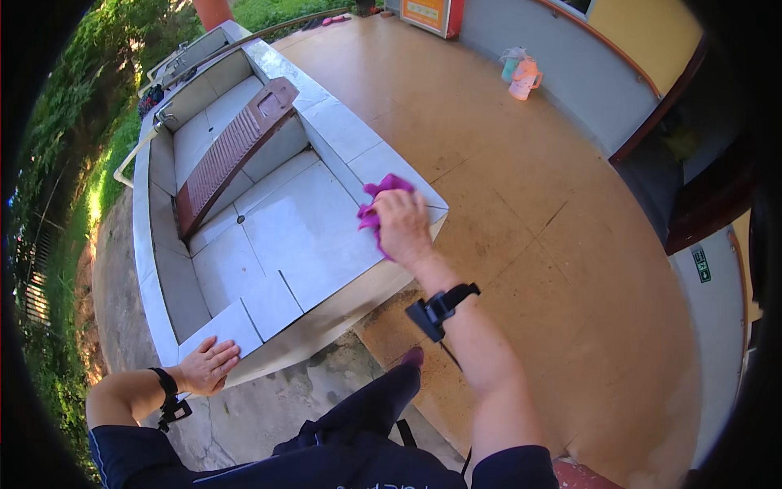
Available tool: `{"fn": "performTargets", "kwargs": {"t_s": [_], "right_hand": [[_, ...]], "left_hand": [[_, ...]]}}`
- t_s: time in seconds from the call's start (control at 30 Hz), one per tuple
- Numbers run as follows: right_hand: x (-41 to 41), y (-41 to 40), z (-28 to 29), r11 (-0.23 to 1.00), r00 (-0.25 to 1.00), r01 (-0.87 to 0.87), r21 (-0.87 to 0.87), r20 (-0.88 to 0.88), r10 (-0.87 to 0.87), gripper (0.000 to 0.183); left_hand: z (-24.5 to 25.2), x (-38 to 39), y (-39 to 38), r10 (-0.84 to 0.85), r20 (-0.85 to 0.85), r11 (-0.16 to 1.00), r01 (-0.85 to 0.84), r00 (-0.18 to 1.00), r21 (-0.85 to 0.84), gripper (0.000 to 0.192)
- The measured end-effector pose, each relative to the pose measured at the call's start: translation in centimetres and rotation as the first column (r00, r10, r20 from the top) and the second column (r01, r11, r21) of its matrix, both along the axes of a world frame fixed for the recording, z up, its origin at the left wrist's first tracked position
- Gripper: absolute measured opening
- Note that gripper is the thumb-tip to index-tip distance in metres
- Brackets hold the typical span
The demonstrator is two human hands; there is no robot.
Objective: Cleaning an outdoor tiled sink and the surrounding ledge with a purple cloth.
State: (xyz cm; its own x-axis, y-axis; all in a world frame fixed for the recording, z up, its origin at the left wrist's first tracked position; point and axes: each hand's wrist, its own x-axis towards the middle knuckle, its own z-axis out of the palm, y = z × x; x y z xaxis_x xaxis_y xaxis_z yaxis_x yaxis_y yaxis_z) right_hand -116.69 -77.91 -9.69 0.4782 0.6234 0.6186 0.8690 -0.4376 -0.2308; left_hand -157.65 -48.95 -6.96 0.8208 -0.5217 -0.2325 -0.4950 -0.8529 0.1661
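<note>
A purple cloth (391, 184) is bunched under my right hand (402, 225), which presses it onto the near right corner of a white-tiled wash trough (330, 125). My left hand (209, 365) lies palm down on the trough's near rim at the left, holding nothing, its fingers slightly apart. Across the trough leans a brown ridged washboard (235, 150), its upper end on the right rim and its lower end down by the left wall. A drain hole (240, 219) shows in the tiled floor of the near basin. Part of the cloth is hidden beneath my right hand.
Metal taps (164, 116) and white pipes (125, 165) run along the trough's left side, with greenery beyond. A tan paved floor (489, 183) extends to the right. Pink and green jugs (524, 79) stand by the grey wall. One shoe (413, 356) is near the trough's base.
</note>
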Motion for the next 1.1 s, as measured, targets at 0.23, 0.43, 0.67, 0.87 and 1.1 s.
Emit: {"fn": "performTargets", "kwargs": {"t_s": [0.23, 0.43, 0.67, 0.87, 1.1], "right_hand": [[4.2, -0.3, 0.0, 0.978, 0.983, 0.169, -0.121, -0.046, -0.176, 0.013], [-4.6, 0.7, 1.3, 0.963, 0.936, -0.258, -0.078, -0.267, 0.229, 0.007], [-1.7, -2.1, 2.0, 0.962, 0.936, -0.272, -0.023, -0.239, 0.259, 0.012], [12.9, -11.0, -2.1, 0.88, 0.739, 0.476, -0.001, -0.541, -0.4, 0.009], [13.7, -10.7, 4.4, 0.646, 0.237, 0.597, 0.475, -0.874, 0.423, 0.023]], "left_hand": [[0.3, 0.4, -0.6, 0.011, -0.141, 0.981, 0.016, 0.99, 0.194, 0.07], [1.4, 0.7, -1.5, -0.004, -0.088, 0.968, 0.026, 0.996, 0.248, 0.068], [1.7, 0.1, -1.8, 0.044, -0.065, 0.983, -0.032, 0.997, 0.178, 0.061], [1.0, 2.5, -2.5, 0.027, -0.024, 0.988, -0.023, 0.999, 0.151, 0.063], [3.5, 4.6, -10.5, 0.551, 0.043, 0.835, -0.55, 0.834, -0.025, 0.062]]}}
